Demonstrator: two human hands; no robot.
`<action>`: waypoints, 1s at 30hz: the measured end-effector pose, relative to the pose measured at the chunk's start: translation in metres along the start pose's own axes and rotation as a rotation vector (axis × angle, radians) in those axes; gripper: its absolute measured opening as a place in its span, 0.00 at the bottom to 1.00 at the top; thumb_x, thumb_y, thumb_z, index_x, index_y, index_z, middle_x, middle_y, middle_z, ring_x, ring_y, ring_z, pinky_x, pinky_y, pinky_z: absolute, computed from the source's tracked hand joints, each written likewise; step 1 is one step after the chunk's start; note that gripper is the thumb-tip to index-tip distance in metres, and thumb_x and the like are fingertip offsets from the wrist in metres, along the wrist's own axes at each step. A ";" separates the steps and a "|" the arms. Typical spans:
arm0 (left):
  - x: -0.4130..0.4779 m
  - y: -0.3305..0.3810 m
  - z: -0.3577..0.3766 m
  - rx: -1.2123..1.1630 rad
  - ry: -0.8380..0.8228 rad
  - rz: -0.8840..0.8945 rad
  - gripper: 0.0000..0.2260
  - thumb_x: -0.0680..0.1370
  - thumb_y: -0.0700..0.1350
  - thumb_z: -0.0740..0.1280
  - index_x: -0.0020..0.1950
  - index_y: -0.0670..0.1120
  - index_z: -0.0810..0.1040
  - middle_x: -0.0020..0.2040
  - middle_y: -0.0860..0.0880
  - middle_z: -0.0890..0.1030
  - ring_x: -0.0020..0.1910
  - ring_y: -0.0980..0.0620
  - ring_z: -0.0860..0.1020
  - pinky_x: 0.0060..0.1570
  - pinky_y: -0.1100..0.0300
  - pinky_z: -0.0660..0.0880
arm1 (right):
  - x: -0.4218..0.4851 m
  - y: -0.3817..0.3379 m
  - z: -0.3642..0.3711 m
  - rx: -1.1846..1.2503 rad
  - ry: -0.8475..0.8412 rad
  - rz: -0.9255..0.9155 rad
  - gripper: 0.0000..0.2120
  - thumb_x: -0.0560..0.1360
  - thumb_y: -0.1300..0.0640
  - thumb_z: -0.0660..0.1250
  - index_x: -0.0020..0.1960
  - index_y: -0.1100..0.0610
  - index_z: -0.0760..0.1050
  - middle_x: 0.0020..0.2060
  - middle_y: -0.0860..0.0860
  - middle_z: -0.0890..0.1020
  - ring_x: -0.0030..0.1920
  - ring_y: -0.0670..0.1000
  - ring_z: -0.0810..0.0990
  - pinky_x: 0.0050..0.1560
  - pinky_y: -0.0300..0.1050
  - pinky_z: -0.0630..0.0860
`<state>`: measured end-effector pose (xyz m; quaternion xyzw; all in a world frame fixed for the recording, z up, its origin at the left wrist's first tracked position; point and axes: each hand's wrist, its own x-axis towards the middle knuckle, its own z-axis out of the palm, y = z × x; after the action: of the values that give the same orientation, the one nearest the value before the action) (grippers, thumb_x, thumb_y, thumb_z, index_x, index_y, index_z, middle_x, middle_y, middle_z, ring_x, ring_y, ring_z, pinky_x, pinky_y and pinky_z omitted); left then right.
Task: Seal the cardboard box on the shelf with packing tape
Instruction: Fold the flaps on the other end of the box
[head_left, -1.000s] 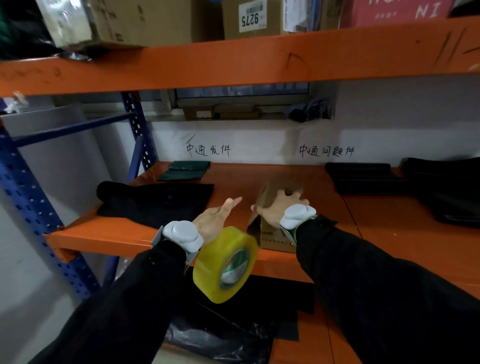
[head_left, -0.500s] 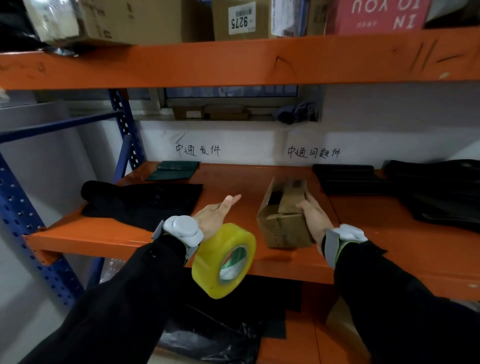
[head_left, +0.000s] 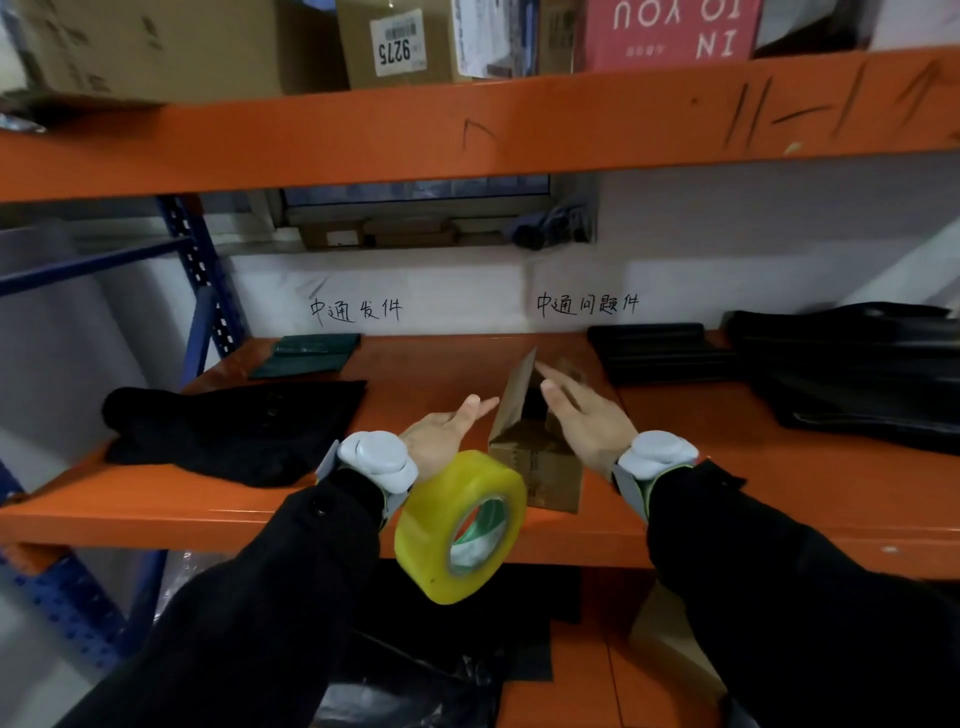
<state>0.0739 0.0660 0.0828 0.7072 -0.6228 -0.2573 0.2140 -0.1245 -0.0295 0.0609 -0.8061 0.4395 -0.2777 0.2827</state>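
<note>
Right hand (head_left: 589, 423): fingers straight, laid along the right flap of the cardboard box (head_left: 550, 467); it gripped nothing.
Left hand (head_left: 441, 434): flat and open, just beside the upright left flap.
Tape roll (head_left: 460, 525): yellow, low centre of frame, hung under the left wrist; I could not tell how it was carried.
Box: centre of frame, near the front edge of the orange shelf (head_left: 415, 374), top unsealed.
Step, as I judged it: closing the flaps.
Doing it well: I would press both flaps flat until they met, hold the seam with one palm, then bring the tape.
Margins: black clothing (head_left: 234, 426) at centre left.
</note>
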 end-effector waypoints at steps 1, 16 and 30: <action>0.001 0.003 0.003 0.026 -0.031 -0.007 0.24 0.83 0.61 0.40 0.77 0.63 0.61 0.79 0.53 0.61 0.79 0.49 0.58 0.64 0.64 0.53 | -0.001 0.000 0.000 -0.017 -0.047 0.016 0.23 0.80 0.34 0.45 0.75 0.33 0.57 0.74 0.47 0.68 0.74 0.58 0.65 0.71 0.49 0.63; -0.003 0.003 0.008 -0.024 -0.069 -0.027 0.27 0.83 0.63 0.40 0.75 0.59 0.69 0.79 0.50 0.62 0.78 0.49 0.58 0.65 0.63 0.52 | 0.005 -0.002 0.005 -0.280 -0.132 0.098 0.42 0.75 0.27 0.44 0.70 0.56 0.71 0.68 0.54 0.74 0.63 0.57 0.75 0.61 0.49 0.71; -0.011 0.013 0.016 -0.065 0.002 -0.012 0.26 0.83 0.62 0.40 0.75 0.63 0.67 0.79 0.50 0.62 0.77 0.46 0.62 0.72 0.57 0.56 | -0.015 -0.006 -0.009 -0.128 -0.248 0.039 0.29 0.80 0.34 0.44 0.67 0.46 0.74 0.67 0.46 0.76 0.67 0.52 0.73 0.63 0.46 0.66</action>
<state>0.0528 0.0759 0.0794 0.7040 -0.6096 -0.2778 0.2359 -0.1339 -0.0159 0.0683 -0.8419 0.4336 -0.1420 0.2882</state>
